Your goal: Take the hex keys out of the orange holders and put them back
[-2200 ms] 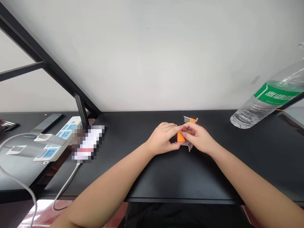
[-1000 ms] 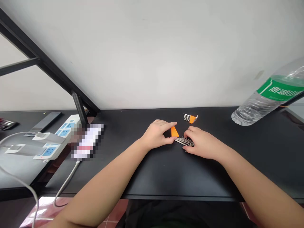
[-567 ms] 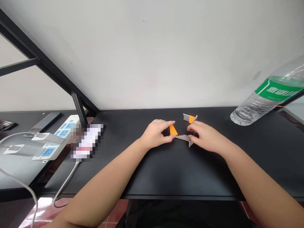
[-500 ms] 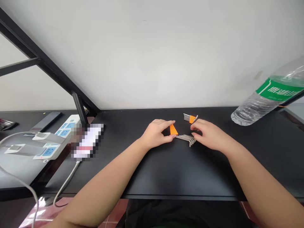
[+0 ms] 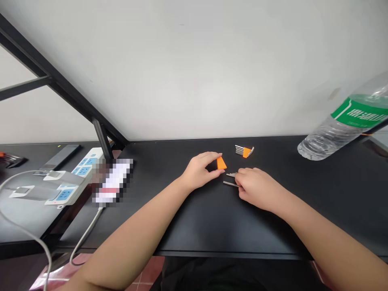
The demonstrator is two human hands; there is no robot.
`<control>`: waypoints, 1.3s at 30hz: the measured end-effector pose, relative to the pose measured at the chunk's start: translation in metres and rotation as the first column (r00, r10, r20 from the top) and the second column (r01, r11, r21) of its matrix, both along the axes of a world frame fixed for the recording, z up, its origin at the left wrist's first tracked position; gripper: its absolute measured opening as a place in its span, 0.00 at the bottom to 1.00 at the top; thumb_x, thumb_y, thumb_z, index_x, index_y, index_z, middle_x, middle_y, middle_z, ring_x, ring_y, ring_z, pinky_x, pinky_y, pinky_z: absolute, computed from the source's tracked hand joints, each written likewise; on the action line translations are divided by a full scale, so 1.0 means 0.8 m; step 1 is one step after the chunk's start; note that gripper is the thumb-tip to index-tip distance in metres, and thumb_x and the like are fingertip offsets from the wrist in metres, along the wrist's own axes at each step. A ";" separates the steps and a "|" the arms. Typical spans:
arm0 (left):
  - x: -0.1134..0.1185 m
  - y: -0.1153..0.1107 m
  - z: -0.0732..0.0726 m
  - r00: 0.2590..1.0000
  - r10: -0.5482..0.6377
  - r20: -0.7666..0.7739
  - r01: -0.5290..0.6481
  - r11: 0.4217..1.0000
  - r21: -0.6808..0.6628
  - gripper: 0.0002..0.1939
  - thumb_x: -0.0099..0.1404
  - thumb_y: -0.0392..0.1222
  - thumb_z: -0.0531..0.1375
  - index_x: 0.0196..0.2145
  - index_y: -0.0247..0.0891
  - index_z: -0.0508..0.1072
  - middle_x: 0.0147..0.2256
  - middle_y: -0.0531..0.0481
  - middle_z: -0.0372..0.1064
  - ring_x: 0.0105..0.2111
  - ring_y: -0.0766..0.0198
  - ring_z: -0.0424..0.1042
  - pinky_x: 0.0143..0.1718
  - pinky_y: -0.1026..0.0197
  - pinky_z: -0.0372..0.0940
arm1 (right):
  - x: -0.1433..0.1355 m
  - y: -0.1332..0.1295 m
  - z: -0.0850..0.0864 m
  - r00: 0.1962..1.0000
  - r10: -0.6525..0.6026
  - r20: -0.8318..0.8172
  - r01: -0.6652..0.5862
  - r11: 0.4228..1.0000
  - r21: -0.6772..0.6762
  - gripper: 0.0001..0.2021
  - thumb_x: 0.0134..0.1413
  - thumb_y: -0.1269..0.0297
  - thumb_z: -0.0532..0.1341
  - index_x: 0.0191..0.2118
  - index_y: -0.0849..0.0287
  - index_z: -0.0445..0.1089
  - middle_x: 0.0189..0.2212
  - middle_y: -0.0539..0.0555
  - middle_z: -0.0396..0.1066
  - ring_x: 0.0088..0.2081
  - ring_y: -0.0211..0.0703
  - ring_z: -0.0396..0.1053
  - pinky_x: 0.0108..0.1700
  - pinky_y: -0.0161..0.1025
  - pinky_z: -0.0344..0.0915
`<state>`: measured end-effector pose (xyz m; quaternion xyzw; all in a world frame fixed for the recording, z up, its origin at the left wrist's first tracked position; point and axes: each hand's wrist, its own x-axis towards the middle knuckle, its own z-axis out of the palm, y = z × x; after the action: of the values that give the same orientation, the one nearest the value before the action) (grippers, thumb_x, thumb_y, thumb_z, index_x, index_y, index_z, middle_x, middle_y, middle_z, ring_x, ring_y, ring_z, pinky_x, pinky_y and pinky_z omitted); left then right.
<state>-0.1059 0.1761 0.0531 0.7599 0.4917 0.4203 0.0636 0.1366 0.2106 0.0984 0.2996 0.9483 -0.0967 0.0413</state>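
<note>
An orange plastic hex key holder (image 5: 221, 163) is pinched between the thumb and fingers of my left hand (image 5: 198, 171). Just right of it, my right hand (image 5: 257, 188) is closed on a hex key (image 5: 230, 184), whose straight metal end sticks out to the left, apart from the others. The tips of several more hex keys (image 5: 231, 174) show beside my right fingers; their bent ends are hidden under the hand. Behind, a second orange holder (image 5: 247, 152) lies on the black desk (image 5: 218, 218) with its own small hex keys in it.
A large water bottle (image 5: 327, 137) with a green label stands at the right by the wall. To the left are a blurred-out phone (image 5: 113, 182) on a white cable, a power strip (image 5: 79, 173) with chargers, and a black metal frame (image 5: 101, 137).
My right hand has moved toward me and closed over the hex keys. One key now lies apart from the row, nearer to me. My left hand stays on the holder.
</note>
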 end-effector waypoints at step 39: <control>0.006 -0.009 0.009 1.000 -0.020 -0.015 0.023 0.975 0.222 0.26 0.62 0.48 0.71 0.57 0.43 0.74 0.50 0.46 0.79 0.49 0.61 0.80 0.53 0.59 0.78 | 0.044 0.048 0.027 0.818 -0.217 -0.533 0.017 0.935 -0.355 0.09 0.66 0.64 0.59 0.39 0.54 0.77 0.36 0.51 0.73 0.33 0.39 0.68 0.36 0.39 0.64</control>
<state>-0.1012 0.1690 0.0601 0.7702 0.4338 0.4672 -0.0203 0.1715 0.2489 0.1196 0.3047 0.8668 -0.3425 -0.1963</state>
